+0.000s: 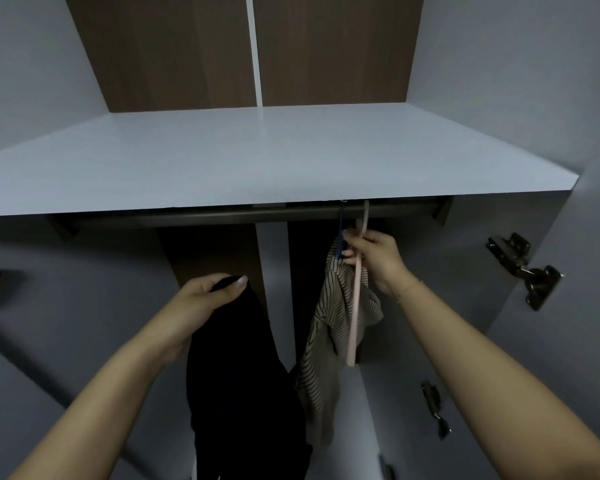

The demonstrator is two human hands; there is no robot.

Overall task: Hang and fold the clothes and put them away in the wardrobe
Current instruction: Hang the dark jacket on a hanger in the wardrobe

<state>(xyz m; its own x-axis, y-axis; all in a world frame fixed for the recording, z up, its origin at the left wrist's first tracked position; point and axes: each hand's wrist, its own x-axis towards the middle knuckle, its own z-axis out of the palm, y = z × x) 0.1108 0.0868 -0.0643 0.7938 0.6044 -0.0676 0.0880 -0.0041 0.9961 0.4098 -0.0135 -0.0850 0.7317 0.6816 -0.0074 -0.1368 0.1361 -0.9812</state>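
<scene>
I stand at an open wardrobe. My left hand (210, 294) grips the top of a black garment (236, 386) that hangs down in front of me. My right hand (374, 256) pinches a pink hanger (355, 306) just below its hook, which reaches up to the dark rail (222, 216) under the shelf. Beside it a beige striped top (329, 334) hangs from a dark blue hanger (342, 233) on the same rail. The striped top touches the pink hanger's arm.
A wide white shelf (257, 161) juts out above the rail. Brown back panels (187, 53) rise behind it. Open white doors with metal hinges (523, 268) stand at both sides, and a white divider (274, 271) runs down the middle.
</scene>
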